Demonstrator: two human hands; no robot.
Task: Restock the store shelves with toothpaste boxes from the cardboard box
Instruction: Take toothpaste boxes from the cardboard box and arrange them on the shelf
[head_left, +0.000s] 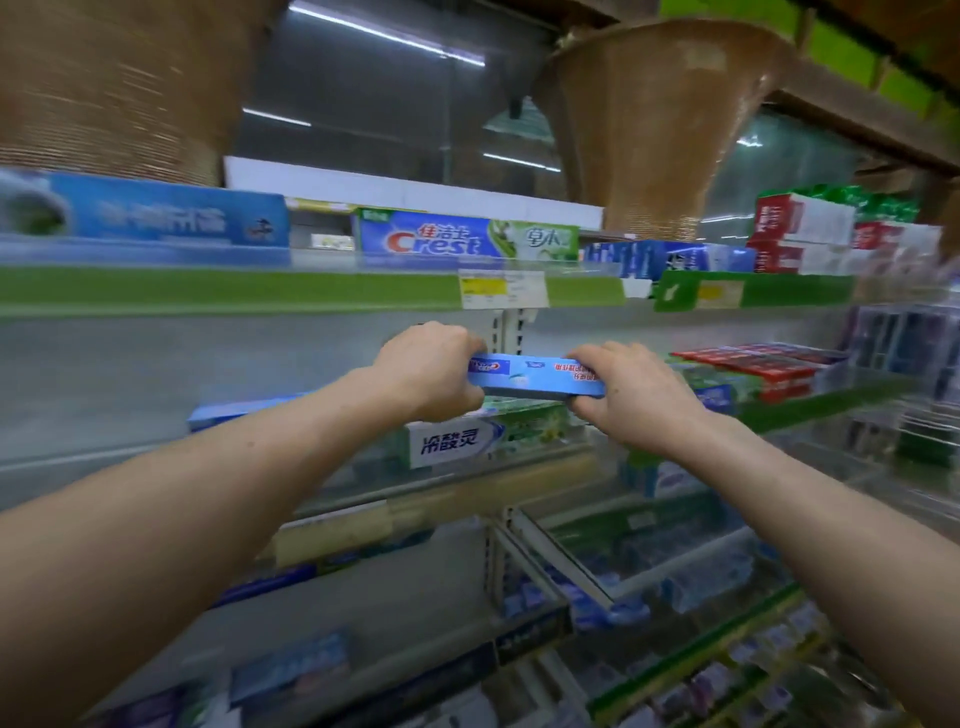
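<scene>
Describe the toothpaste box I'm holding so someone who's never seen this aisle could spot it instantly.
Find the green-edged shelf carrying the big Crest box. Just beneath its price tags, the left hand and right hand grip the ends of a light blue toothpaste box. It alone is held off the shelves, above a green-and-white box.

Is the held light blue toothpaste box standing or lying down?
Lying down: light blue toothpaste box runs sideways, left hand and right hand gripping its ends.

Bare left grip (431, 371) and bare right grip (631, 395) on long bare forearms (208, 467).
</scene>
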